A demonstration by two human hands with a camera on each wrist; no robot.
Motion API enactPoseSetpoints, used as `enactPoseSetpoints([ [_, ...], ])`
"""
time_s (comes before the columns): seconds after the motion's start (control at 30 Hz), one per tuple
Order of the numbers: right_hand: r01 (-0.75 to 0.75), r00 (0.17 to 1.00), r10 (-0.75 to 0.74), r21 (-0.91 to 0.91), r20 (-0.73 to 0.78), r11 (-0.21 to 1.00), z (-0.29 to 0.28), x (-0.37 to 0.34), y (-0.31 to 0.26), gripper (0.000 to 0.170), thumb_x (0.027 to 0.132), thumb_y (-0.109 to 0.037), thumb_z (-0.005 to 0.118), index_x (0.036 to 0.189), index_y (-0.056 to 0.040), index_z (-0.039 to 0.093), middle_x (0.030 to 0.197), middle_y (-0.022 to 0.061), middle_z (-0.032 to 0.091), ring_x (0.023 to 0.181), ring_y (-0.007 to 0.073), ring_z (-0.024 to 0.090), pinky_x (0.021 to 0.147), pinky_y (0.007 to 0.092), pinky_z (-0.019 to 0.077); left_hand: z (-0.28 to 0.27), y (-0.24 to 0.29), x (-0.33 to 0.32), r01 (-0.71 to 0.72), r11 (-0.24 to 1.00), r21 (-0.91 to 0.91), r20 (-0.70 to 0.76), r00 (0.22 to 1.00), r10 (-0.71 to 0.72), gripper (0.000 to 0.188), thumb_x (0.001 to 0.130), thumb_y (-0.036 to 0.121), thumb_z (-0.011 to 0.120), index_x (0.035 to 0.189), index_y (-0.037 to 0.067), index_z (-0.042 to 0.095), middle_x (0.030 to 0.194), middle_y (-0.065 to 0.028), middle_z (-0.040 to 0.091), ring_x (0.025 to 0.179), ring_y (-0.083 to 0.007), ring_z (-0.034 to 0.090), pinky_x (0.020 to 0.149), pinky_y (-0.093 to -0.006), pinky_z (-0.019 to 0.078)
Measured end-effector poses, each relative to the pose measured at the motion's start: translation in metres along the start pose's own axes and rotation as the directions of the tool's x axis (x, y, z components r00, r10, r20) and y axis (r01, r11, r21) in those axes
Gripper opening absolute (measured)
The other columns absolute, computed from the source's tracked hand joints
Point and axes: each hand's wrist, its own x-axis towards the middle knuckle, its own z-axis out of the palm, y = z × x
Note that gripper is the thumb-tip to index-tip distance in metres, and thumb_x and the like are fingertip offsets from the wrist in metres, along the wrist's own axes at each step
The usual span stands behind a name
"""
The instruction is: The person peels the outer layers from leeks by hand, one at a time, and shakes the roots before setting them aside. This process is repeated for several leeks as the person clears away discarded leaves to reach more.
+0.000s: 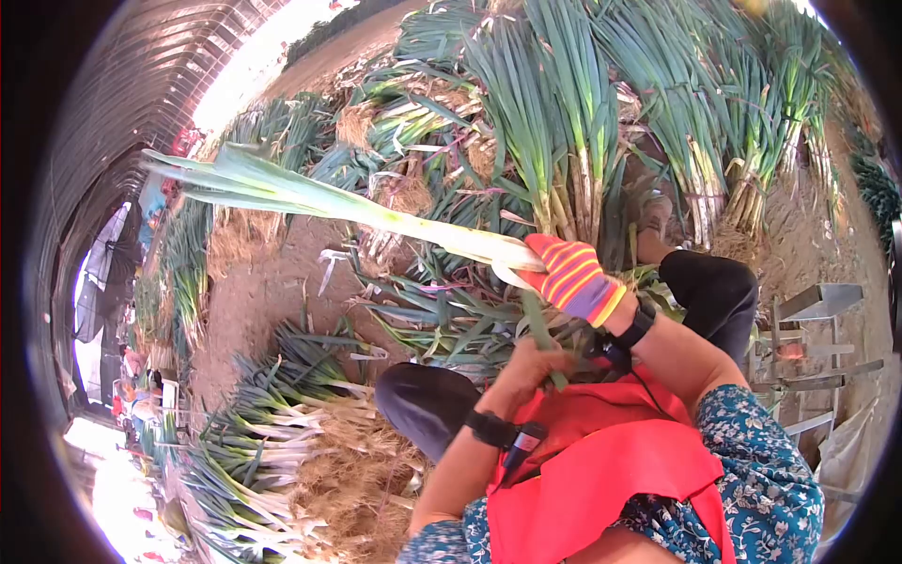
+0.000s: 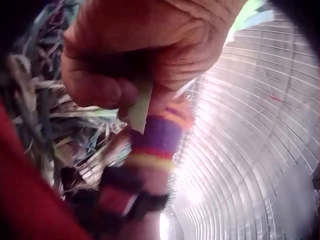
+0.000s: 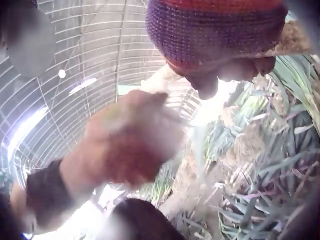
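My right hand (image 1: 575, 280), in a striped red, yellow and purple glove, grips a long leek (image 1: 404, 224) near its root end. The leek's white stalk points left and its green leaves fan out at the upper left. Bare fingers show past the glove's edge in the right wrist view. Just below the glove, my bare left hand (image 1: 537, 365) pinches a green strip of leaf (image 1: 538, 329) in front of the red apron (image 1: 611, 470). The strip (image 2: 141, 107) sticks out between thumb and curled fingers in the left wrist view. In the right wrist view the left hand (image 3: 125, 140) is blurred.
Upright bundles of leeks (image 1: 583, 122) stand ahead and to the right. Loose leaves (image 1: 460, 315) litter the soil between my knees. At lower left lies a pile of leeks (image 1: 348, 470) with roots showing. A metal frame (image 1: 817, 348) stands at the right.
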Motion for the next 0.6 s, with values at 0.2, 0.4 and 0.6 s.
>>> enactPoseSetpoints([
  [0.2, 0.224, 0.971, -0.226, -0.032, -0.082, 0.974, -0.019, 0.002, 0.031, 0.047, 0.068, -0.024, 0.072, 0.105, 0.0001, 0.055, 0.092, 0.0187, 0.063, 0.079, 0.0362, 0.061, 0.067, 0.0423, 0.0491, -0.056, 0.028, -0.006, -0.373, 0.919, -0.130, -0.361, 0.881, 0.306, 0.020, 0.079, 0.010, 0.064, 0.096, 0.002, 0.057, 0.086, -0.0041, 0.058, 0.075, -0.0142, 0.056, 0.064, -0.0266, 0.0478],
  [0.4, 0.167, 0.977, -0.149, -0.114, 0.154, 0.979, -0.004, -0.015, 0.017, 0.062, 0.066, -0.028, 0.071, 0.119, -0.0043, 0.049, 0.105, 0.0172, 0.057, 0.097, 0.0352, 0.055, 0.087, 0.0420, 0.0416, -0.097, 0.074, -0.012, -0.547, 0.656, -0.520, -0.514, 0.814, 0.272, 0.021, 0.086, 0.020, 0.062, 0.098, 0.004, 0.055, 0.094, -0.0147, 0.062, 0.092, -0.0285, 0.061, 0.076, -0.0439, 0.0549],
  [0.6, 0.342, 0.922, -0.337, 0.008, 0.189, 0.940, -0.004, 0.007, -0.051, 0.071, 0.061, -0.041, 0.074, 0.113, 0.0003, 0.046, 0.104, 0.0175, 0.052, 0.094, 0.0350, 0.053, 0.081, 0.0436, 0.0411, -0.061, 0.052, -0.009, -0.525, 0.631, -0.571, -0.560, 0.811, 0.168, 0.023, 0.082, 0.018, 0.067, 0.094, 0.003, 0.056, 0.089, -0.0112, 0.061, 0.081, -0.0241, 0.062, 0.068, -0.0413, 0.0562],
])
